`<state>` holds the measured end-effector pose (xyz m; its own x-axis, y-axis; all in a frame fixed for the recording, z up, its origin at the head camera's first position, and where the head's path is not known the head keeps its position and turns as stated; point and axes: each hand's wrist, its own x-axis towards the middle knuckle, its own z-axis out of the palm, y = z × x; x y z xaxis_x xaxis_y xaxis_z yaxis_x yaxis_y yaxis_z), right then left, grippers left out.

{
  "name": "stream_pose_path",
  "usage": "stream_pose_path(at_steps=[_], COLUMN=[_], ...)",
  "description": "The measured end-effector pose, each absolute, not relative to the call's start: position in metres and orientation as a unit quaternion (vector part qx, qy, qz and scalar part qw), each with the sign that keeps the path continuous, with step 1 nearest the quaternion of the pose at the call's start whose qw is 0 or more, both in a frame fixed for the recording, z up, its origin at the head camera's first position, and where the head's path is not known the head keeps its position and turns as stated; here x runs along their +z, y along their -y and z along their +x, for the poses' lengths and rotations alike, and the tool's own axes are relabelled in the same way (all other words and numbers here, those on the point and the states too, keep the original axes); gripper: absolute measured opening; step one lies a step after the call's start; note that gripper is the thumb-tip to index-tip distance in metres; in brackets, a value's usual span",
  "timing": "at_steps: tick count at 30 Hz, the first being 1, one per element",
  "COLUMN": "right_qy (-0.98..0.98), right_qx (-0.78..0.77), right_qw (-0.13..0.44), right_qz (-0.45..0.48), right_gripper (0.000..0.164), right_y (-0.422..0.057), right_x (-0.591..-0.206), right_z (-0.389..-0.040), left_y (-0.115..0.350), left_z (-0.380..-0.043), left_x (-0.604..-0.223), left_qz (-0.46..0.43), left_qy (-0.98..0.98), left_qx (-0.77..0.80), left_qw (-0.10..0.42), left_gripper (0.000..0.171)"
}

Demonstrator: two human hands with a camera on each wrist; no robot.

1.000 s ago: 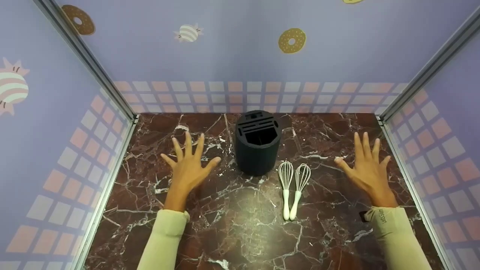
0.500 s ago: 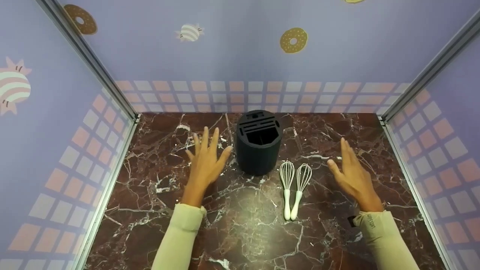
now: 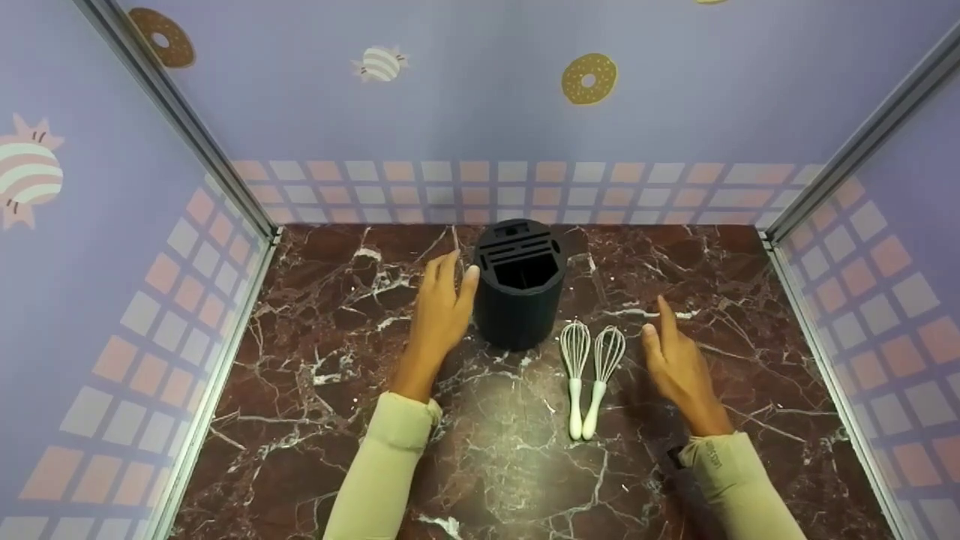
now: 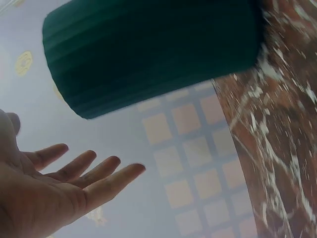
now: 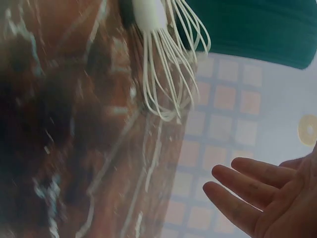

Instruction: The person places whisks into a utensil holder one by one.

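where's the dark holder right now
In the head view, the dark holder stands upright, just right of the left hand and beyond the two whisks, slightly left of them.

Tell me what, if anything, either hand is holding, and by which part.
Nothing is held. The left hand is beside the dark holder without gripping it; the right hand is near the two whisks, apart from them.

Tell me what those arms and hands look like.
The left hand and right hand are human, without gloves. The left sleeve and right sleeve are pale yellowish; small dark lettering marks the right one, and a dark piece shows beside its cuff.
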<state>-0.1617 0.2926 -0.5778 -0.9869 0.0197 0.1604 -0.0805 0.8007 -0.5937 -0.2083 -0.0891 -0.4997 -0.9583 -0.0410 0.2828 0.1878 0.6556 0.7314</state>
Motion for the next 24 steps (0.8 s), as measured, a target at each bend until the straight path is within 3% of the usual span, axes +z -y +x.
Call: stream_pose_path(at_steps=[6, 15, 24], right_qy=[0.934, 0.903, 0.893], right_qx=[0.346, 0.416, 0.431], right_qw=[0.087, 0.069, 0.035], right_qz=[-0.012, -0.086, -0.123], right_gripper=[0.062, 0.068, 0.074], right_y=[-0.282, -0.268, -0.26], right_x=[-0.588, -0.607, -0.625], right_z=[-0.158, -0.148, -0.138], left_y=[0.076, 0.064, 0.054], left_z=[-0.216, -0.226, -0.234], left_x=[-0.498, -0.504, -0.51], left_qz=[-0.013, 0.039, 0.008], left_qy=[0.875, 0.849, 0.856], left_qx=[-0.468, -0.521, -0.51], left_qw=[0.12, 0.075, 0.084], left_gripper=[0.055, 0.058, 0.054])
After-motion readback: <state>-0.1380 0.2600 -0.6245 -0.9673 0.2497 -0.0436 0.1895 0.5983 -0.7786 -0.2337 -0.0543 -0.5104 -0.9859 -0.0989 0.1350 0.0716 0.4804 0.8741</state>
